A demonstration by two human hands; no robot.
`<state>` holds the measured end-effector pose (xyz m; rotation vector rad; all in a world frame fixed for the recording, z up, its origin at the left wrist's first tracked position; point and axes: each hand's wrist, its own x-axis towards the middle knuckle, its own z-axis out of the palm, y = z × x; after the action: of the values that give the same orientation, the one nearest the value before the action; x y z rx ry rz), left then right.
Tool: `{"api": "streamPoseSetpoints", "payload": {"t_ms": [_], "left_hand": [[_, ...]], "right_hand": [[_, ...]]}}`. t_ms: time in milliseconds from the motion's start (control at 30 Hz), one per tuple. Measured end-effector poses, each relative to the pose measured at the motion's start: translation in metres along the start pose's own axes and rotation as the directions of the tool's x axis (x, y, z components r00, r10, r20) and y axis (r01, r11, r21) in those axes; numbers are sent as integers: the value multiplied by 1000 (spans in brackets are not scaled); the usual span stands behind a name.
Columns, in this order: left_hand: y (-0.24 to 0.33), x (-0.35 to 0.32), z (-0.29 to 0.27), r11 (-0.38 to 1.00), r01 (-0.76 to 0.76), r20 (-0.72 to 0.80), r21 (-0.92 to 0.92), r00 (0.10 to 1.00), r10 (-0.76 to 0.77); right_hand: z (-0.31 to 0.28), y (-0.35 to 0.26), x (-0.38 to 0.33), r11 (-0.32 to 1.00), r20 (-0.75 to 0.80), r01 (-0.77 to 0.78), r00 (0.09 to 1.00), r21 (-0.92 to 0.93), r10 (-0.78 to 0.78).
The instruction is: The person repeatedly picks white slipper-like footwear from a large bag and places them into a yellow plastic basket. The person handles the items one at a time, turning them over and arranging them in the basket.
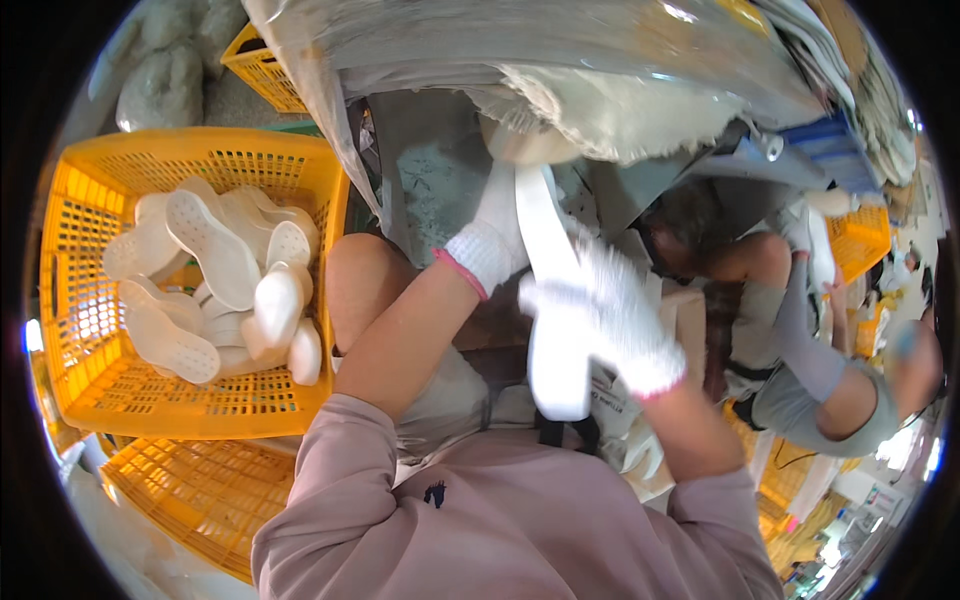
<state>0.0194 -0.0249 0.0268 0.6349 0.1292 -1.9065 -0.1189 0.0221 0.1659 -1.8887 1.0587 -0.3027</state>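
Observation:
A long white shoe sole (pixel 560 367) lies aslant in front of my chest, blurred by motion. My right hand (pixel 615 315), in a white knitted glove, is closed around its middle. My left hand (pixel 502 222), gloved the same way with a pink cuff edge, is closed at the sole's far end; its fingertips are partly hidden. That end reaches up to a rounded cream-coloured part (pixel 530 145) under a frayed cloth (pixel 620 115). Whether the sole touches this part I cannot tell.
At my left stands a yellow basket (pixel 190 425) with several pale soles (pixel 212 250); another yellow basket (pixel 200 500) is below it. Grey sheeting (pixel 440 35) hangs over the work spot. On the right, a co-worker (pixel 800 370) sits close by, near a further yellow basket (pixel 858 240).

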Motion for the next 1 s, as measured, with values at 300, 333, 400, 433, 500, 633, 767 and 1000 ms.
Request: {"api": "streamPoseSetpoints", "payload": {"t_ms": [300, 333, 400, 433, 500, 633, 767, 1000], "left_hand": [[-26, 31, -30, 926, -375, 64, -36, 924, 376], [-33, 25, -33, 951, -283, 57, -128, 955, 292], [-38, 16, -34, 962, -133, 78, -240, 985, 156], [-37, 13, -33, 961, -94, 102, -260, 987, 124], [-31, 13, -32, 973, -111, 214, -202, 964, 155], [-7, 42, -41, 861, -157, 219, -483, 931, 293], [0, 58, -60, 960, -172, 335, -222, 911, 240], [10, 9, -25, 989, -147, -137, 17, 979, 148]], "right_hand": [[18, -10, 1, 909, 54, -147, 989, 389, 137], [24, -11, -20, 967, -73, -130, 986, 218, 149], [39, -11, -57, 963, -318, 100, 931, -251, -180], [42, -8, -59, 924, -308, 19, 940, -382, -147], [44, 3, -59, 949, -374, 21, 916, -315, -145], [29, 4, 2, 912, -372, 135, 882, -387, -289], [27, -7, 20, 931, -405, 90, 883, -354, -239], [39, 38, 6, 963, -523, 173, 812, -208, -259]]}}
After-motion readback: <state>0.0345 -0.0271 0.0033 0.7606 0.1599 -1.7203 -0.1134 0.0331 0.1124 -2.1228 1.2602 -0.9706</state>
